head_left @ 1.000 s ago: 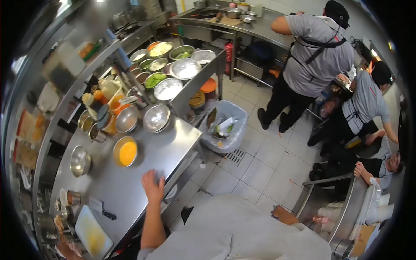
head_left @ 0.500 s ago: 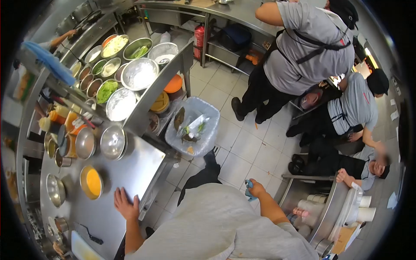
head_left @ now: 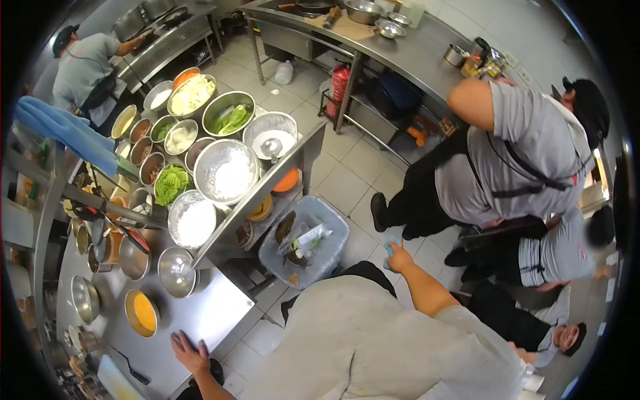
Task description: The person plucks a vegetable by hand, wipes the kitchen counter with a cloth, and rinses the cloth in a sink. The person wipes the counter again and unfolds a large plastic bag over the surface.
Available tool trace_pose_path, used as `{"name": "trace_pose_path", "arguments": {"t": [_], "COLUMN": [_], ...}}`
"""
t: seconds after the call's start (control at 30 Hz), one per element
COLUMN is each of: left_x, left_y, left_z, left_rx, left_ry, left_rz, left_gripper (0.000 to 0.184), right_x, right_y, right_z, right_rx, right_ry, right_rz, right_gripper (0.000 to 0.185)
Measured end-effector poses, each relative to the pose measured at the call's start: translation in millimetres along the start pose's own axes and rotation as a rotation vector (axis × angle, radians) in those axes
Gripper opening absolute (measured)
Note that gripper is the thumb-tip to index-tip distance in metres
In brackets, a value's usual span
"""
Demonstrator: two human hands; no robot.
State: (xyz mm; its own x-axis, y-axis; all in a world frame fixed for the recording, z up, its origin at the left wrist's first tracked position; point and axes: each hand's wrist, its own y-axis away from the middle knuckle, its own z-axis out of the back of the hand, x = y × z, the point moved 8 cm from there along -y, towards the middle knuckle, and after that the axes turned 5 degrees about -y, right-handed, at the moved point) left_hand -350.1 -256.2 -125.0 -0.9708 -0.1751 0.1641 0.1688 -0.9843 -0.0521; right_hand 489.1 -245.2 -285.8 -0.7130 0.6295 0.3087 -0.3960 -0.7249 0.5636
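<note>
My left hand (head_left: 191, 353) rests flat on the steel worktable (head_left: 217, 303) near its edge, fingers spread, holding nothing. Just beyond it stands a metal bowl of orange-yellow liquid (head_left: 142, 313). An empty steel bowl (head_left: 178, 272) sits farther back, and a black-handled utensil (head_left: 135, 373) lies to the left of the hand. Out over the floor on the other side, my right hand (head_left: 400, 259) is closed around a crumpled light-blue cloth (head_left: 389, 251), mostly covered by the fingers.
A lined bin with scraps (head_left: 337, 233) stands ahead of me. Bowls of white powder (head_left: 227, 175) and vegetables (head_left: 229, 117) fill the raised counter (head_left: 263, 190). Several people in grey shirts are around, one co-worker (head_left: 527, 147) close on the right. A fire extinguisher (head_left: 338, 83) is farther back.
My view has shifted, bringing more of the back counter and a person at the far left into sight. My right arm reaches farther forward with the cloth. My left hand stays on the table.
</note>
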Motion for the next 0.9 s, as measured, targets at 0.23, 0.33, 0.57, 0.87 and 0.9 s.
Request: {"name": "trace_pose_path", "arguments": {"t": [0.23,0.33,0.57,0.87,0.9], "left_x": [-146,-255,-437,-492,-492], "left_y": [-28,-86,-253,-313,-310], "left_z": [131,169,270,228,228], "left_rx": [-0.825,-0.974,-0.727,-0.38,-0.36], "left_ry": [0.061,0.6,0.827,0.328,0.323], "left_rz": [0.473,0.337,0.186,0.379,0.383], "left_gripper": [0.069,0.071,0.068,0.063,0.062], "right_x": [89,99,203,217,221], "right_y": [-152,-254,-347,-428,-415], "right_z": [50,38,108,173,188], "right_rx": [0.206,0.297,0.324,0.299,0.294], "right_ry": [0.338,0.423,0.46,0.517,0.517], "right_rz": [0.179,0.267,0.444,0.376,0.367], "right_gripper": [0.073,0.076,0.075,0.069,0.068]}}
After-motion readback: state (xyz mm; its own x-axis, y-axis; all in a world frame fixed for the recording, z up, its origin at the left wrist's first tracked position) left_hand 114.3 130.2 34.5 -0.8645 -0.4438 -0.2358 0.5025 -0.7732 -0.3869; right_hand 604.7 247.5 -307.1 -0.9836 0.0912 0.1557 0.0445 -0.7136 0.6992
